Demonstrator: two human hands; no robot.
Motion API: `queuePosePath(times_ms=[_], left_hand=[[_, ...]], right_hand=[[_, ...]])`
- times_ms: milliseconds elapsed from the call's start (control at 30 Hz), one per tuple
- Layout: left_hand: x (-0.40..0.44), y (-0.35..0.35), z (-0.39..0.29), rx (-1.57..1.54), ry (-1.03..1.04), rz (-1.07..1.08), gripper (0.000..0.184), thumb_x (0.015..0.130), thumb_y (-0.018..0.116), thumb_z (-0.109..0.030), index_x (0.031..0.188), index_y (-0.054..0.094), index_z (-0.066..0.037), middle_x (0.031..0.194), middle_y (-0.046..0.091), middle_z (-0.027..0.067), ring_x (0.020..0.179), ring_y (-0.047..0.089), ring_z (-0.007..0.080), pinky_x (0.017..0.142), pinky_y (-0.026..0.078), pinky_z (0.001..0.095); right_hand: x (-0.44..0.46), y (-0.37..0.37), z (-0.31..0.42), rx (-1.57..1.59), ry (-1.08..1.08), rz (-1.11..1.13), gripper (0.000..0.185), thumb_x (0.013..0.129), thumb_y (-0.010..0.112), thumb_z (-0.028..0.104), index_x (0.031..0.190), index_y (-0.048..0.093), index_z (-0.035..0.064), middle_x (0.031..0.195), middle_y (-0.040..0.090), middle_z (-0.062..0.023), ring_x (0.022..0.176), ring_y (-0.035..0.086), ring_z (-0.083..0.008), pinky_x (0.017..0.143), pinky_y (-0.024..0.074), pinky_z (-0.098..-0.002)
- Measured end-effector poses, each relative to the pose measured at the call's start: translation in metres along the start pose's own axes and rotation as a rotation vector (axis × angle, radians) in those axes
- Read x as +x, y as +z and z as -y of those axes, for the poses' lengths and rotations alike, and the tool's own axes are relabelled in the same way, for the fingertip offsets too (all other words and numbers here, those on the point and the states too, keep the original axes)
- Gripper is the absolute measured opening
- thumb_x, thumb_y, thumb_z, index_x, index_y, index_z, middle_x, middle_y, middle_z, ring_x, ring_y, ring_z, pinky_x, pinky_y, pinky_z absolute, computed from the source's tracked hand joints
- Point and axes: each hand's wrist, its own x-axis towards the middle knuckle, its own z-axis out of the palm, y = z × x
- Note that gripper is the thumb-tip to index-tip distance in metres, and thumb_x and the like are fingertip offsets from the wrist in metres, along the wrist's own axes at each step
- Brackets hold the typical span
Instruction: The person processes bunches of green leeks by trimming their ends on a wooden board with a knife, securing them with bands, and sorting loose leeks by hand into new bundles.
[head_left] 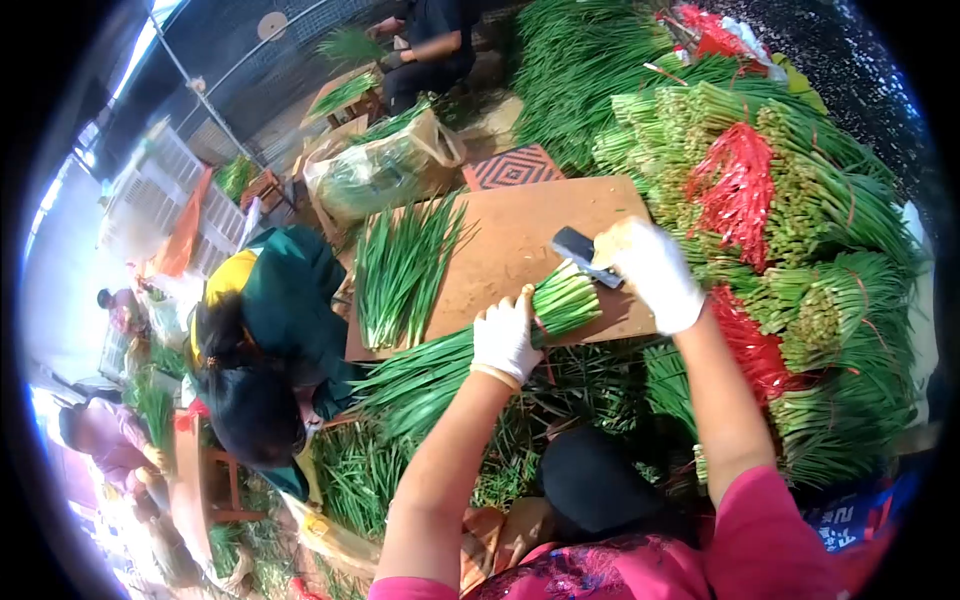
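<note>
My left hand (503, 340), in a white glove, is closed around a bundle of garlic chives (568, 302) near its tied end. The pale stem ends point right over the wooden board (515, 235), and the green leaves hang past its near edge. In my gloved right hand (652, 272) is a knife (577, 246) with a broad dark blade, held just above the cut stem ends. Its handle is hidden in my fist. Loose chives (405, 270) lie spread on the left of the board.
Stacked chive bundles (800, 220) rise at the right, with red ties (735, 185) on top. A person in dark green (295, 290) bends close at the left. Another person (430, 50) sits at the back by a plastic bag of greens (385, 175). Leaves litter the ground below.
</note>
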Motion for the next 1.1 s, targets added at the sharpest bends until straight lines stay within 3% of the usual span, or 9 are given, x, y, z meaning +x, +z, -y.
queuePosePath(times_ms=[67,167,267,333,367,500,667,900,1100], left_hand=[[0.005,-0.015,0.0,-0.005,-0.013,0.066,0.089,0.056,0.081,-0.029,0.133,0.04,-0.011,0.103,0.06,0.012,0.094,0.06,0.0307,0.08,0.047,0.0451],[0.003,-0.023,0.01,-0.076,0.051,-0.074,0.085,0.056,0.081,-0.029,0.13,0.044,-0.008,0.102,0.061,0.0139,0.093,0.061,0.0307,0.076,0.049,0.0447],[-0.006,-0.052,0.012,-0.326,0.041,-0.271,0.083,0.057,0.079,-0.024,0.128,0.044,-0.002,0.111,0.059,0.0183,0.101,0.059,0.0327,0.084,0.049,0.0417],[-0.014,-0.075,0.007,-0.583,0.002,-0.392,0.088,0.056,0.081,-0.02,0.131,0.041,0.0,0.115,0.057,0.0193,0.106,0.058,0.0284,0.091,0.047,0.0366],[-0.014,-0.088,0.004,-0.789,-0.021,-0.413,0.085,0.057,0.081,-0.012,0.131,0.041,0.0,0.117,0.057,0.0133,0.103,0.058,0.0226,0.089,0.047,0.0336],[-0.024,-0.167,-0.03,-1.584,-0.062,-0.431,0.059,0.071,0.071,-0.003,0.125,0.046,0.001,0.109,0.061,0.0119,0.093,0.062,0.0219,0.081,0.052,0.035],[-0.03,-0.202,-0.034,-1.667,0.002,-0.569,0.063,0.07,0.075,-0.002,0.125,0.045,-0.001,0.11,0.06,0.0117,0.095,0.06,0.0209,0.084,0.05,0.034],[-0.054,-0.212,-0.06,-1.479,0.062,-0.546,0.074,0.066,0.075,0.007,0.13,0.039,-0.001,0.113,0.056,0.0108,0.098,0.059,0.0212,0.084,0.052,0.0346],[-0.072,-0.221,-0.102,-1.393,0.116,-0.494,0.063,0.068,0.07,0.01,0.124,0.043,0.0,0.108,0.058,0.0119,0.095,0.061,0.0216,0.081,0.053,0.032]], right_hand=[[-0.043,0.004,0.035,0.381,0.624,0.185,0.019,0.077,0.064,0.024,0.087,0.067,0.0081,0.085,0.066,-0.0085,0.08,0.063,-0.028,0.069,0.05,-0.0374],[-0.094,0.014,0.05,0.531,0.863,0.499,0.029,0.082,0.066,0.022,0.104,0.068,0.0038,0.1,0.069,-0.0105,0.094,0.065,-0.0196,0.084,0.0488,-0.0296],[-0.085,0.029,0.078,0.344,0.666,0.109,0.051,0.074,0.072,0.037,0.111,0.062,0.0037,0.104,0.065,-0.0161,0.1,0.06,-0.0327,0.085,0.0469,-0.0374],[-0.039,0.019,0.093,0.36,0.823,0.348,0.067,0.066,0.08,0.034,0.117,0.055,-0.0012,0.112,0.058,-0.0261,0.105,0.056,-0.0387,0.089,0.0452,-0.0413],[-0.026,0.036,0.093,0.465,0.407,-0.113,0.081,0.062,0.083,0.029,0.128,0.047,0.0007,0.115,0.056,-0.0276,0.109,0.053,-0.0405,0.092,0.044,-0.042],[0.024,0.012,0.152,0.95,0.478,-0.206,0.095,0.062,0.083,0.023,0.141,0.033,0.0064,0.119,0.059,-0.0179,0.111,0.058,-0.0252,0.09,0.0454,-0.0346],[0.057,-0.042,0.165,0.816,0.486,-0.132,0.083,0.063,0.084,0.022,0.135,0.045,0.0099,0.106,0.067,-0.0117,0.095,0.064,-0.018,0.083,0.0491,-0.0299],[0.056,-0.122,0.159,1.658,0.41,-0.043,0.097,0.073,0.076,0.01,0.147,0.012,0.0026,0.125,0.053,-0.0166,0.112,0.054,-0.0176,0.086,0.0483,-0.0293],[0.073,-0.123,0.185,1.467,0.346,-0.391,0.086,0.056,0.083,0.0,0.13,0.039,-0.0009,0.111,0.056,-0.0087,0.099,0.057,-0.0166,0.088,0.0484,-0.0311]])
